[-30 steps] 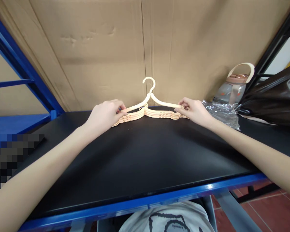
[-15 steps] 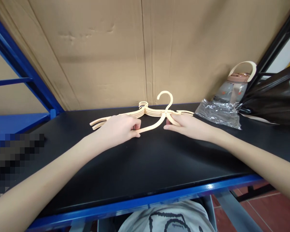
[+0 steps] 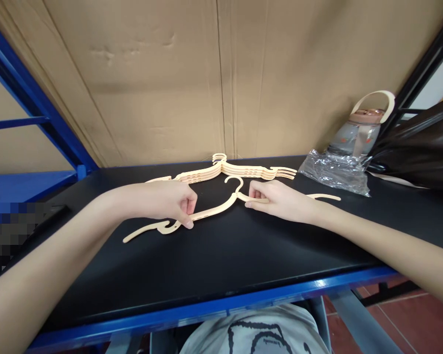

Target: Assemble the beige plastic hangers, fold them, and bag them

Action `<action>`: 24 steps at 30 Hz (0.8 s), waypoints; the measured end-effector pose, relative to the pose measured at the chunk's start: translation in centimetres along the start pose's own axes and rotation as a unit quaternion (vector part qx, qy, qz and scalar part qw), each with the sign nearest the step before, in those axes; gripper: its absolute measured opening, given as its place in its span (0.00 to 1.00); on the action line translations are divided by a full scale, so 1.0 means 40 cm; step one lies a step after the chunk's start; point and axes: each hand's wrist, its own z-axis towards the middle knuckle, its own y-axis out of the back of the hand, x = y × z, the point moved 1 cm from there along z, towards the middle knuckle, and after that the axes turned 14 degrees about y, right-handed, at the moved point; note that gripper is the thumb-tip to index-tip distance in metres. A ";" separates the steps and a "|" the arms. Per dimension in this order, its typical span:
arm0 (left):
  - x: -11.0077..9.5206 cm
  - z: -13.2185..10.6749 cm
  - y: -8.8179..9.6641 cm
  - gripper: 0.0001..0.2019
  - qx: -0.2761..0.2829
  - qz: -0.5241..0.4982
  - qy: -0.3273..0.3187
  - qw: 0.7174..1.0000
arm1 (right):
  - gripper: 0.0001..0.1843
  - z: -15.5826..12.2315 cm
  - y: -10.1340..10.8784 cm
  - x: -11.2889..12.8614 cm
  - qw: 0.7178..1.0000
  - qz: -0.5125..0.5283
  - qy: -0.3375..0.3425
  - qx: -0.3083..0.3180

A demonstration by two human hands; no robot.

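A cream plastic clothes hanger [image 3: 216, 209] lies low over the black tabletop, its hook pointing away from me. My left hand [image 3: 170, 202] is closed on its left arm, thumb in front and fingers curled behind. With thumb and fingers, my right hand [image 3: 275, 198] pinches the right arm close to the hook. Behind it, a stack of several matching hangers [image 3: 243, 170] rests near the back edge, hooks toward the cardboard. My left hand and forearm cover part of the stack's left end.
A cardboard wall [image 3: 151, 83] closes off the back of the black table [image 3: 221, 265]. At the right, crumpled clear plastic [image 3: 334, 173] lies before a drink bottle [image 3: 358, 135] with a loop handle. A dark glossy bag [image 3: 417, 152] sits beside it. A blue metal frame [image 3: 55, 113] rises at left.
The held hanger has come nearer to me and down from the stack, its hook now tilted back and lower. Both hands moved with it, the left one shifting left. The stack stays put.
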 end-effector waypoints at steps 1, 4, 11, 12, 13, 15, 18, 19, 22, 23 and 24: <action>0.003 0.002 0.000 0.08 0.009 0.000 -0.002 1.000 | 0.13 0.001 -0.003 0.000 1.000 -0.009 0.007 -0.006; 0.010 0.011 0.001 0.10 0.010 0.015 -0.007 1.000 | 0.14 0.004 -0.011 0.004 0.999 -0.033 0.036 -0.017; 0.107 -0.016 0.002 0.13 0.043 -0.011 -0.015 0.999 | 0.17 0.007 -0.018 0.016 0.997 -0.061 0.043 -0.013; 0.133 -0.026 -0.003 0.13 0.046 -0.020 -0.005 0.999 | 0.17 0.007 -0.019 0.015 0.997 -0.064 0.042 -0.012; 0.159 -0.038 -0.009 0.12 0.045 -0.032 0.012 0.998 | 0.17 0.007 -0.019 0.014 0.997 -0.070 0.043 -0.015; 0.208 -0.060 -0.024 0.12 0.023 -0.058 0.038 0.997 | 0.15 0.005 -0.020 0.013 0.993 -0.094 0.056 -0.038; 0.263 -0.076 -0.048 0.09 -0.004 -0.082 0.049 0.995 | 0.13 0.000 -0.021 0.024 0.979 -0.138 0.117 -0.092; 0.276 -0.075 -0.056 0.08 -0.010 -0.079 0.052 0.995 | 0.14 -0.001 -0.023 0.031 0.973 -0.148 0.148 -0.096; 0.301 -0.051 -0.076 0.06 -0.036 -0.051 0.057 0.996 | 0.20 -0.002 -0.031 0.054 0.959 -0.162 0.226 -0.059; 0.303 -0.040 -0.079 0.05 -0.068 -0.045 0.043 0.996 | 0.21 -0.002 -0.035 0.059 0.956 -0.164 0.239 -0.043; 0.301 -0.029 -0.080 0.03 -0.110 -0.038 0.021 0.993 | 0.22 -0.002 -0.038 0.062 0.955 -0.162 0.245 -0.032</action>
